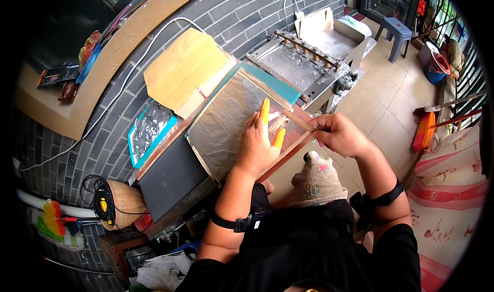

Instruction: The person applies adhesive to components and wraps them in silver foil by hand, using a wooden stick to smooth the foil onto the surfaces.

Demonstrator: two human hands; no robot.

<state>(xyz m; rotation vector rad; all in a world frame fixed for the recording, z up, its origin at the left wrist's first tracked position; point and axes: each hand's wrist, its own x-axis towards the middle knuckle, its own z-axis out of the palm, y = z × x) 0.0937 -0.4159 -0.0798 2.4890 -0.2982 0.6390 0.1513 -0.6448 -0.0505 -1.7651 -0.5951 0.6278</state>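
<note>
My left hand [259, 141], with yellow finger cots on two fingers, has its fingers apart over the right part of a work board. Beside it a sheet of thin grey film [227, 118] covers much of the board. My right hand [335, 133] pinches the near end of a flat wooden strip [299, 121] at the board's right edge. The strip's far end lies by the frame bar [262, 88] of the film. A small light-coloured wooden piece [278, 125] lies between my hands; my left fingers partly hide that spot.
Yellow-brown paper [185, 70] lies behind the film, and a blue-rimmed tray [135, 153] of crumpled foil stands left. A metal machine [305, 72] with foil scraps stands at the back right. A grey stool [396, 31], a blue bucket [434, 73] and a broom [423, 131] stand farther right.
</note>
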